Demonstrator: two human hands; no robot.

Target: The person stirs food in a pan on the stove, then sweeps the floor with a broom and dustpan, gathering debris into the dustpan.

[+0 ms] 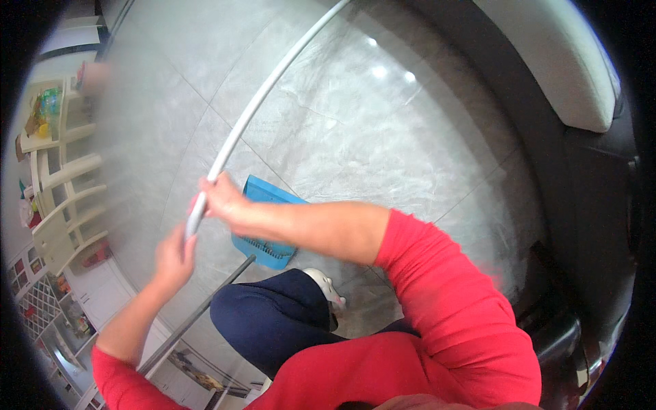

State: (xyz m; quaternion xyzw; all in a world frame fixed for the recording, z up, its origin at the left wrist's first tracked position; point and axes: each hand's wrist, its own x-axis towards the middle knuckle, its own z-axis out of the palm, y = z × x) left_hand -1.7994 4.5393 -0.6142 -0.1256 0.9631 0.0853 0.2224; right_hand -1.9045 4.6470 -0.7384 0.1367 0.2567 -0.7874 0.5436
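A long pale pole (261, 97) runs from my hands up past the top edge of the view; its far end is out of sight. Near its lower end, my left hand (175, 256) is wrapped around the pole. My right hand (220, 200) grips it slightly higher up. Below my right forearm a blue plastic dustpan (271, 190) lies on the tiled floor, partly hidden by that arm, with a row of comb teeth on it. Its dark long handle (189, 323) slants down to the left, passing beside my bent knee.
Grey floor tiles (328, 143) spread ahead. A dark sofa (589, 179) with a light cushion (564, 66) curves along the right. At the left stand cream chairs (66, 225), a table (43, 118) with items on it, and shelving (46, 307). My light shoe (323, 284) is near the dustpan.
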